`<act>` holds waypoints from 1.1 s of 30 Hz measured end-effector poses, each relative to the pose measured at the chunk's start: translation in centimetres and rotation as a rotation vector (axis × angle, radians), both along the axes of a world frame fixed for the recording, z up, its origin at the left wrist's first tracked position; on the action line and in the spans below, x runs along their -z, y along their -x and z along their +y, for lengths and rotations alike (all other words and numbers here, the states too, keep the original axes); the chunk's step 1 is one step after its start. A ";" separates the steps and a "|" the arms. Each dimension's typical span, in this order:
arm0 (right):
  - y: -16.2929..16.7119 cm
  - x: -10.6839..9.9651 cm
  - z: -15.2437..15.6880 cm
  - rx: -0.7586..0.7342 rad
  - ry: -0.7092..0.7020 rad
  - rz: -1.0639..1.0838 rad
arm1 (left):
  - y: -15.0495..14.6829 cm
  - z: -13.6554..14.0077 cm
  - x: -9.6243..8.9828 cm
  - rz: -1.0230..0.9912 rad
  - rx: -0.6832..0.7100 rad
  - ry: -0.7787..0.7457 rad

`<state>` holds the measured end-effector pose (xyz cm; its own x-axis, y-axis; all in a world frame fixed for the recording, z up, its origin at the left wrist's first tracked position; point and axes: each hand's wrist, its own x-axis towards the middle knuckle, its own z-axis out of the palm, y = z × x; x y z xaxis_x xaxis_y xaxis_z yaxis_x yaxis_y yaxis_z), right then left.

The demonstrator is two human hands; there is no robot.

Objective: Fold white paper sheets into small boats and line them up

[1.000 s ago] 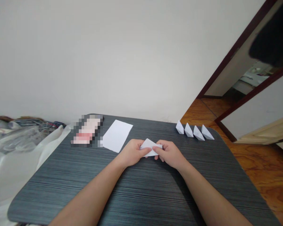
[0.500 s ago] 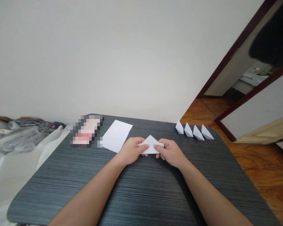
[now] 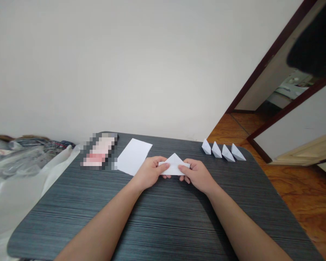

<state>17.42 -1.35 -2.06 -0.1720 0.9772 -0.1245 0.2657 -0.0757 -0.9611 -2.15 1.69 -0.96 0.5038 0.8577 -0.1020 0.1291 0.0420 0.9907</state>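
Between my two hands is a folded sheet of white paper (image 3: 174, 164), with a triangular peak on top and a straight band along its lower edge. My left hand (image 3: 150, 171) pinches its left end, thumb in front and fingers behind. At the right end my right hand (image 3: 197, 172) grips it the same way. Both hands hold the paper a little above the dark table. Just beyond my left wrist lies a stack or sheet of plain white paper (image 3: 134, 156). Several folded white paper boats (image 3: 216, 150) stand in a row at the table's back right.
The dark, wood-grained table (image 3: 157, 217) has rounded corners and meets a pale wall behind. A blurred-out pinkish item (image 3: 100, 150) lies at its back left. Plastic-covered bundles (image 3: 21, 163) crowd the left side. A doorway and wooden floor (image 3: 282, 185) are on the right.
The folded paper has tilted, so its lower band now shows more plainly across the front. My thumbs have shifted slightly, and both hands keep hold of it.
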 end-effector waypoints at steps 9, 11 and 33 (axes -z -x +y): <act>-0.3 0.6 0.2 0.039 -0.019 0.013 | 0.1 0.4 0.9 -0.095 -0.087 0.009; -0.2 0.8 0.3 0.041 -0.014 0.053 | 0.1 0.4 0.9 -0.088 -0.092 -0.008; -0.4 1.4 0.6 0.076 0.043 0.104 | 0.4 1.0 1.7 -0.086 -0.296 -0.061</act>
<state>17.84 -0.80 -3.50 -0.1118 0.9820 -0.1522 0.1568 -0.1338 -0.9785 -2.54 2.68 -2.65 0.2358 0.9717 -0.0134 0.0358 0.0051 0.9993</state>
